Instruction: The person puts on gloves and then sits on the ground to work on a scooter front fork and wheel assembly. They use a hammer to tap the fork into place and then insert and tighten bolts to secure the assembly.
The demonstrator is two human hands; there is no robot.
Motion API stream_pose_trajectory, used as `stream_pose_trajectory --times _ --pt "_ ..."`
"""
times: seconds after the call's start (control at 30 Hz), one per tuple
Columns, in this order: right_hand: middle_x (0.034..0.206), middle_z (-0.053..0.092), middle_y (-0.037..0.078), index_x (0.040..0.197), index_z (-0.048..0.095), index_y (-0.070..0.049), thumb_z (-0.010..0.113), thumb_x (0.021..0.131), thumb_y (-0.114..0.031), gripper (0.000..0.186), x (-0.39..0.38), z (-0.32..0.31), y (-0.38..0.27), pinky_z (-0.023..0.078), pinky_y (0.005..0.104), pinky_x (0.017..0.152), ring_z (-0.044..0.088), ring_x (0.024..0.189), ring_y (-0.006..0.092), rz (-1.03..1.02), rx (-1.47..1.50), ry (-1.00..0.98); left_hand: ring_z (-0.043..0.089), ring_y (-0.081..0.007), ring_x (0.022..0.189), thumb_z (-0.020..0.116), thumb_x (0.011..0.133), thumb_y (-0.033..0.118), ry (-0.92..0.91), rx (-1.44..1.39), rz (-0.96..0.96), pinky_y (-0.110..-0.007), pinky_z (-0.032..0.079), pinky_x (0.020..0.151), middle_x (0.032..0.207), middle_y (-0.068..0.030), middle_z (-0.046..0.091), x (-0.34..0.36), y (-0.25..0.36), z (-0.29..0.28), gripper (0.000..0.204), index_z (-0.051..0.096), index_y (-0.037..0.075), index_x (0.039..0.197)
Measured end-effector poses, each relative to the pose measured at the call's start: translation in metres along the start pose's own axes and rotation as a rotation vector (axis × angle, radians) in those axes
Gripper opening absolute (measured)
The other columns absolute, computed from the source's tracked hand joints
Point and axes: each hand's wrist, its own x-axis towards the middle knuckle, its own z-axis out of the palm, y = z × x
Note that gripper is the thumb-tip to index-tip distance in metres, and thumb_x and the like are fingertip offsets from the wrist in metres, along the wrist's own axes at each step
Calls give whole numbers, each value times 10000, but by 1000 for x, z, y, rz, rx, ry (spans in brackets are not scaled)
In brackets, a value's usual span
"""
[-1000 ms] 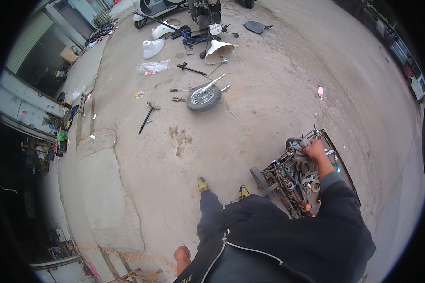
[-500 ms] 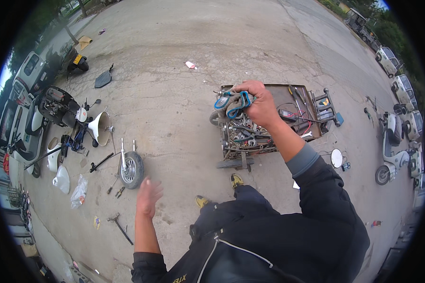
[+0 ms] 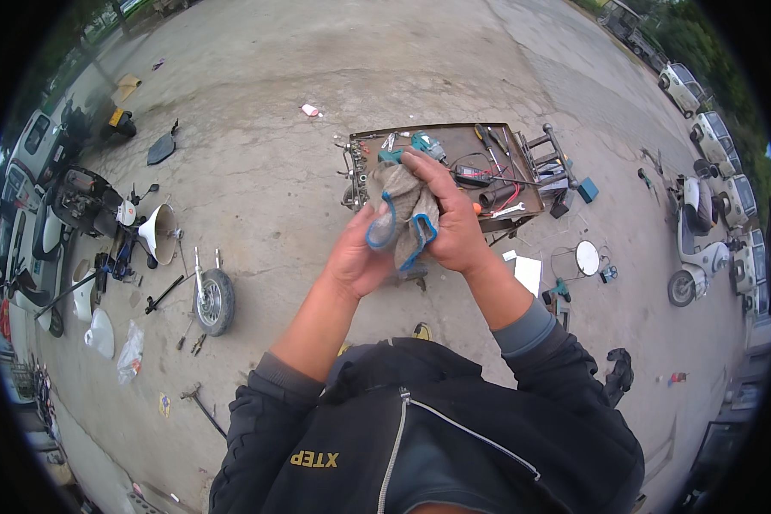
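Observation:
A pair of grey knit work gloves (image 3: 400, 199) with blue-edged cuffs is bunched up in front of my chest. On its right side my right hand (image 3: 454, 224) closes over the gloves, fingers along their top. My left hand (image 3: 360, 255) presses against them from the left, its fingertips partly hidden behind the fabric. Beyond the hands stands a metal tool cart (image 3: 533, 182), partly covered by the gloves. In its tray lie screwdrivers (image 3: 491, 147), a teal power tool (image 3: 427, 147), a meter with red leads (image 3: 471, 176) and a wrench (image 3: 510, 210).
On the ground to the left lie a small wheel with its fork (image 3: 216, 301), a hammer (image 3: 204, 409), a plastic bag (image 3: 131, 353) and white body panels (image 3: 100, 332). A partly dismantled scooter (image 3: 90, 201) stands beyond. To the right are a round mirror (image 3: 587, 257), a drill (image 3: 558, 291) and a parked scooter (image 3: 698, 244).
My right hand has brought the gloves down and nearer. My left hand has risen from the lower left to meet them, and the cart appears farther left in view.

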Motion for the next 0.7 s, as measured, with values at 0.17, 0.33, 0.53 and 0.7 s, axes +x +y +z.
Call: stream_pose_trajectory --times 0.17,0.33,0.53,0.7 --pt "1456 549 150 1544 460 -44 786 915 -137 714 -24 -32 6 495 471 1084 567 1315 253 511 473 347 674 -211 1181 795 941 80 183 207 398 -363 554 1021 1337 -104 665 15 -25 12 562 513 30 1424" --pt "1404 589 109 1515 478 -46 715 1008 -388 655 -45 -41 -1 570 444 967 617 1221 225 841 1039 217 650 -167 1135 841 911 86 423 897 742 -315 538 990 1270 -101 667 9 -28 10 539 545 -4 1352" --pt "1395 601 178 1528 431 52 662 934 -31 642 -48 -21 -3 563 421 979 657 1178 253 767 756 250 636 -145 1061 878 876 108 332 679 643 -302 527 962 1187 -85 681 -1 -24 7 520 573 -12 1280" --pt "1225 714 141 1326 634 22 572 931 77 404 -43 -29 3 564 413 993 695 1124 256 771 1011 348 639 -157 1023 857 891 108 500 691 593 -305 526 958 1179 -93 685 -3 -9 -23 510 573 -24 1294"
